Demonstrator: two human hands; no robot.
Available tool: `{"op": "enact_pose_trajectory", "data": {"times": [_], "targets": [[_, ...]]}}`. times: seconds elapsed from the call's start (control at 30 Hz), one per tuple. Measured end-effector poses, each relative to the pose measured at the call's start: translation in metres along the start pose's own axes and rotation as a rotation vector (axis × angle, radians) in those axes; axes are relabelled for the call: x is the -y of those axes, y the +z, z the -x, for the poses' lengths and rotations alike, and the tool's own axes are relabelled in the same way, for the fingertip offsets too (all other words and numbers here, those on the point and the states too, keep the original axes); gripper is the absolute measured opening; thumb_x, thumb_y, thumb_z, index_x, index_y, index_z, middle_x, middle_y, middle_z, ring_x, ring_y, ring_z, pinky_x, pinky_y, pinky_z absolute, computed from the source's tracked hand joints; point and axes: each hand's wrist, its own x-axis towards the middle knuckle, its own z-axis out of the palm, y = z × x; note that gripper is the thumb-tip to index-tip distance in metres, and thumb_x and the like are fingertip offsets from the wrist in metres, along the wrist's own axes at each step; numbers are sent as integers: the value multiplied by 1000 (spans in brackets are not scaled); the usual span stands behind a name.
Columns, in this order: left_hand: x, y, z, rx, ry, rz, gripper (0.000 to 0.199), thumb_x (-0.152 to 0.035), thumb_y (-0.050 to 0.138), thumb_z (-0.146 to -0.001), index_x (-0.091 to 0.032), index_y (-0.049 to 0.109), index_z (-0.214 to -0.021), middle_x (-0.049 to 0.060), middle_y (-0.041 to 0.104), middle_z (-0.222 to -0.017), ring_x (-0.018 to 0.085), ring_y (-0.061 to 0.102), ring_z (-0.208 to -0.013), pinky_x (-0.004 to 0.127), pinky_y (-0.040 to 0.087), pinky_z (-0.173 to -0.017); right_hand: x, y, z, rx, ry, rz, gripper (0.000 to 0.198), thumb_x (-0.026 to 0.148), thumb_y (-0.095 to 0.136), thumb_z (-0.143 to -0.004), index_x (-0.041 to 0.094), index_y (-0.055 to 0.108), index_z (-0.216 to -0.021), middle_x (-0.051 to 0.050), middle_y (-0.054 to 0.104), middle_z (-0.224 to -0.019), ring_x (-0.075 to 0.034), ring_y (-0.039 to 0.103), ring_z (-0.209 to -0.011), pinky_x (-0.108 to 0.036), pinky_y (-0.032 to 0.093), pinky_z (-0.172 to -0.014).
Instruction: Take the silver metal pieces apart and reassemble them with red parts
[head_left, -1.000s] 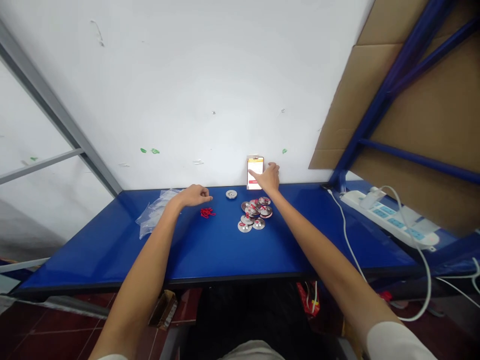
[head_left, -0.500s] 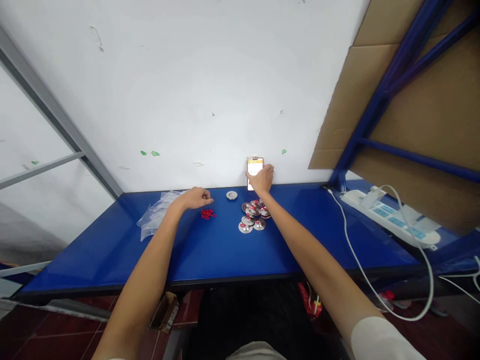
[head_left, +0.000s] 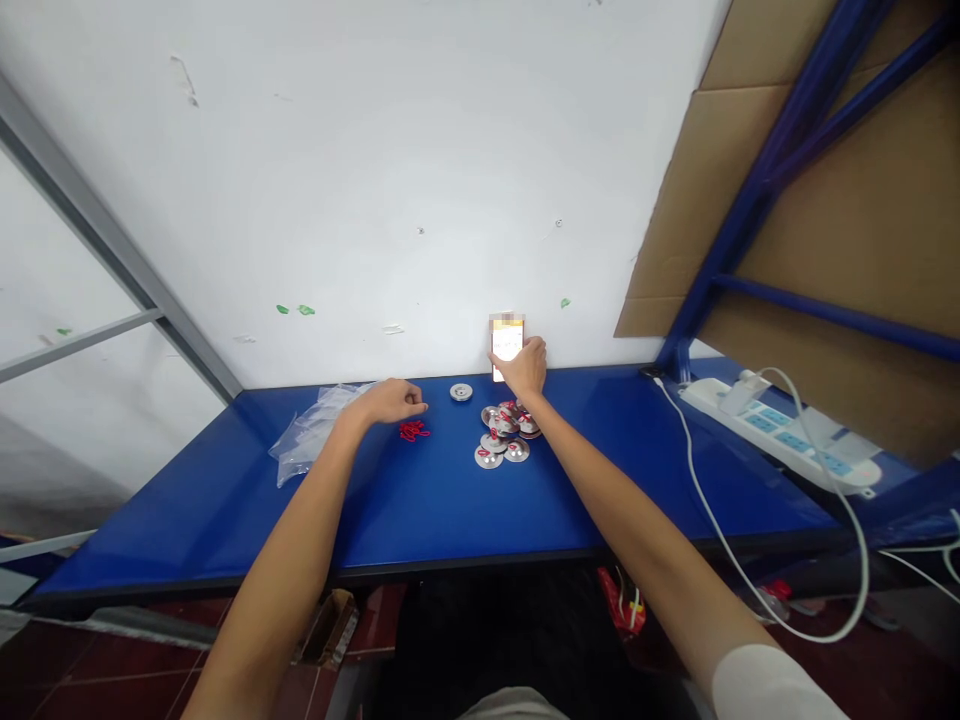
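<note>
The right hand (head_left: 527,368) has hold of the phone (head_left: 508,343). The thumb is on one side of it and the other fingers are on the other side, so they look closed around it. The phone stands up at the back of the blue tabletop (head_left: 420,515), close to the white wall (head_left: 337,180). I think it is there because the wall helps it stand, with its bright screen facing the person.

The left hand (head_left: 391,400) is just above the red cords (head_left: 412,431), and its fingers are bent in. I can't tell if they have anything in them. Maybe that hand is just resting there.

The red cords sit in a little heap of their own. The shiny round discs (head_left: 496,440) lie in a pile near the right arm, and some have red loops on them. One lone disc (head_left: 461,393) sits between the two hands, apart from the pile. Clear bags (head_left: 304,440) lie by the left arm. Keeping each kind in its own spot probably makes it easy to find.
</note>
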Motion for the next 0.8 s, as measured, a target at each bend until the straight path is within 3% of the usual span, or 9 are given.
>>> {"op": "enact_pose_trajectory", "data": {"times": [0.8], "targets": [[-9, 3, 0, 1, 4, -19, 30, -49, 61, -88, -22, 70, -78, 2, 73, -73, 18, 62, -65, 29, 39, -63, 4, 5, -2, 1, 21, -42, 71, 48, 87, -78, 18, 43, -124, -22, 61, -126, -40, 61, -117, -52, 52, -100]]}}
